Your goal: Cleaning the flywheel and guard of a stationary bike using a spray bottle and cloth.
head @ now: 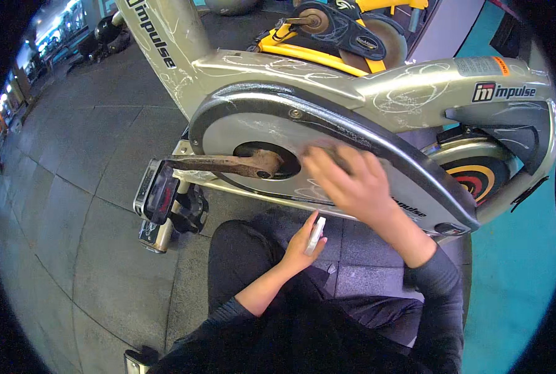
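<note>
An Impulse exercise bike stands before me, its grey chain guard (250, 128) with a black and chrome rim facing me. My right hand (348, 175) is at the guard's face, just right of the crank hub, its fingers bent and blurred. Something dark shows between those fingers; whether it is an object or shadow I cannot tell. White swirled streaks mark the guard and the champagne-coloured frame (409, 100). Below the guard, my left hand (303, 243) grips a small white object (315, 236), mostly covered by the fingers. The brownish crank arm (212, 163) points left.
A pedal (154, 191) with a dark strap juts out at the crank's left end. Behind the frame stands a yellow exercise bike (315, 58). The flywheel (479, 175) sits at the right. Dark rubber tiles (119, 271) cover the floor, with turquoise flooring (507, 280) at the right.
</note>
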The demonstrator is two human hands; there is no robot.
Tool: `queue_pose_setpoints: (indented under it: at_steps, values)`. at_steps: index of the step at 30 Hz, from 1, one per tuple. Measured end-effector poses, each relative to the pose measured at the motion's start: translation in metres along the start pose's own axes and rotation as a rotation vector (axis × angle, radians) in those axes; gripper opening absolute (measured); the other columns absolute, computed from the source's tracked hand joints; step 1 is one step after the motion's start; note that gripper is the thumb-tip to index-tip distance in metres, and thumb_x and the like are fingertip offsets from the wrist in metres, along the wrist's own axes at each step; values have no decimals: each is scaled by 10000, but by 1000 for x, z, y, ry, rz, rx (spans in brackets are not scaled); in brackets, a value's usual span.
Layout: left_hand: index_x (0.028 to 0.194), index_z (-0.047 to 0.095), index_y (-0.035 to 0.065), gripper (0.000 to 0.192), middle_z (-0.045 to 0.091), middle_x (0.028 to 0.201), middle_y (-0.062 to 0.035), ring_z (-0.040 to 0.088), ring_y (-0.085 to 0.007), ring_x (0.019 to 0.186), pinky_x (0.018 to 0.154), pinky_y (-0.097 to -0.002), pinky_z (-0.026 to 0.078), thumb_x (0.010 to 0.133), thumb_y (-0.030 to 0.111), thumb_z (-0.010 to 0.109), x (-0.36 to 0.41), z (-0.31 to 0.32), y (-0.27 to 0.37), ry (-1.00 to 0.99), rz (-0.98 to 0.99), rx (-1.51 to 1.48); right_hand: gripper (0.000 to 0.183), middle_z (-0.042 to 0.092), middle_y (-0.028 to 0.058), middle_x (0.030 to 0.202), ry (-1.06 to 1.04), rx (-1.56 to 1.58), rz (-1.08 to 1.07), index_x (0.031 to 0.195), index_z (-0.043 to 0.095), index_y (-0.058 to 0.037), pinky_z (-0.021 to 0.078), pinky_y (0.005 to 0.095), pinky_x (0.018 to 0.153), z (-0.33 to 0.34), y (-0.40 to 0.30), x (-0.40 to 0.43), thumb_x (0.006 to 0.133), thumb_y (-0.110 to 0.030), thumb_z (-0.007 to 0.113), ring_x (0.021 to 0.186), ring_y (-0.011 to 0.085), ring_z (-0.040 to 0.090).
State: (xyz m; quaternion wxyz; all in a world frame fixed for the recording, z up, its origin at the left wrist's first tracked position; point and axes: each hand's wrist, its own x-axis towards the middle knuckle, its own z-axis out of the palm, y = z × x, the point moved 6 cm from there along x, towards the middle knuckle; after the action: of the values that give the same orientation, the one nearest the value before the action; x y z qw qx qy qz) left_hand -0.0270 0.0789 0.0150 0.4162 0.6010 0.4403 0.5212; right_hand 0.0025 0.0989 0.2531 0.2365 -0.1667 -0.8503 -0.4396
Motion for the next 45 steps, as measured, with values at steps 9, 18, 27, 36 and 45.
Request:
queue_pose_setpoints:
  at_steps: [9, 18, 27, 36, 45]
  values:
    - [1437, 254, 70, 756, 598, 982, -183, 609, -344, 900, 801, -389, 485, 800, 113, 659, -1, 5, 2, 5, 74, 102, 353, 609, 1, 1088, -172, -102, 98, 1033, 692, -152, 452, 333, 722, -45, 47, -121, 689, -158, 610, 902, 218, 526]
    - [1449, 224, 72, 785, 585, 1062, -231, 577, -397, 980, 849, -429, 468, 796, 130, 656, -4, 9, -1, -17, 89, 123, 352, 628, -12, 1053, 4, -14, -109, 1041, 677, -161, 448, 274, 720, -11, 19, -21, 695, -184, 619, 935, 157, 579]
    - [1438, 234, 31, 765, 561, 1137, -252, 565, -398, 1031, 880, -428, 454, 800, 124, 644, 0, 14, -1, -32, 105, 84, 167, 584, 9, 934, 311, 106, -158, 783, 649, -89, 401, 244, 710, 32, -41, 112, 695, -204, 566, 953, 145, 542]
    - [1439, 248, 52, 757, 602, 990, -168, 610, -337, 896, 802, -384, 480, 806, 124, 657, -1, 7, 3, -38, 25, 40, 361, 619, -22, 1148, 142, 45, 17, 1086, 683, -137, 433, 273, 682, 10, -13, 38, 736, -162, 601, 943, 191, 553]
    - [1439, 249, 53, 762, 600, 899, -137, 614, -301, 842, 785, -367, 483, 798, 112, 658, -3, 4, 3, 1, 101, 73, 383, 620, -13, 1096, -163, -115, 234, 1013, 699, -127, 483, 324, 727, -55, 48, -123, 643, -122, 599, 854, 242, 548]
